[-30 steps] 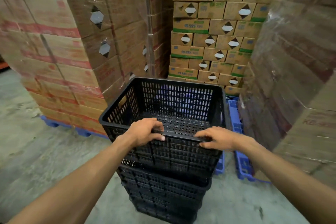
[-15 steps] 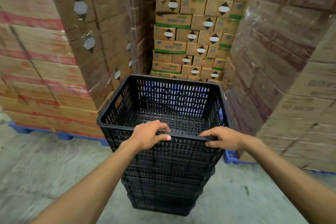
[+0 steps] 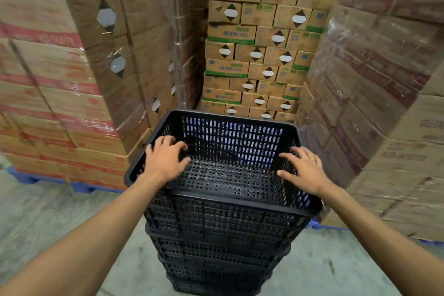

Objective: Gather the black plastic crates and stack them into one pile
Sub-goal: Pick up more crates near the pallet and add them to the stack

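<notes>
Already several black perforated plastic crates stand nested in one pile on the concrete floor at lower centre of the frame; whether more remain elsewhere cannot be told. At centre left, the left hand rests on the top crate's left rim, fingers loosely curled. At centre right, the right hand is spread open over the right rim, gripping nothing.

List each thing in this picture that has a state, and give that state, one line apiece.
top crate: empty, nested on the pile
crate pile: upright on the floor
left hand: open, on the left rim
right hand: open, fingers spread at the right rim
wrapped cartons: stacked on pallets
</notes>
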Motion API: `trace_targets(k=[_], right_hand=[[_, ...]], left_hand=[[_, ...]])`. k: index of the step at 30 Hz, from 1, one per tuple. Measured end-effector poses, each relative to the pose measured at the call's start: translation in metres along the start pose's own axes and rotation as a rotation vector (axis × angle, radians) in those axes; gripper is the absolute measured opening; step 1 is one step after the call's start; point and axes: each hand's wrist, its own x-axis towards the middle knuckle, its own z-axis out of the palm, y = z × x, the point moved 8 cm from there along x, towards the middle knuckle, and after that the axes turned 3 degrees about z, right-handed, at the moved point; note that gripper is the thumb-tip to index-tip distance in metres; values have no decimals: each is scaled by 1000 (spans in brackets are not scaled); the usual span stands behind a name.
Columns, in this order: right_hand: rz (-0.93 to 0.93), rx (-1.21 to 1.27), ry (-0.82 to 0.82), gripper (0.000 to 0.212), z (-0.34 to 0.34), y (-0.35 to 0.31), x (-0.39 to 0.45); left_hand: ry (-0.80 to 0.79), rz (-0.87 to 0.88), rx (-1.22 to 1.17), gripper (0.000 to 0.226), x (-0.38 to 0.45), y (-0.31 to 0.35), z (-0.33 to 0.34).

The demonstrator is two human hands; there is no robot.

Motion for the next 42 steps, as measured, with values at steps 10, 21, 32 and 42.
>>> trace_targets(k=[10, 21, 32, 42], right_hand=[[62, -20, 63, 68, 19, 24, 39], [148, -20, -214, 73, 21, 30, 37], [309, 47, -192, 38, 15, 24, 36], [370, 58, -228, 45, 14, 16, 29]], left_hand=[[-224, -181, 261, 75, 9, -64, 41], [-349, -99, 129, 71, -2, -58, 38], [-208, -39, 3, 39, -6, -72, 14], [-163, -66, -66, 43, -2, -80, 16]])
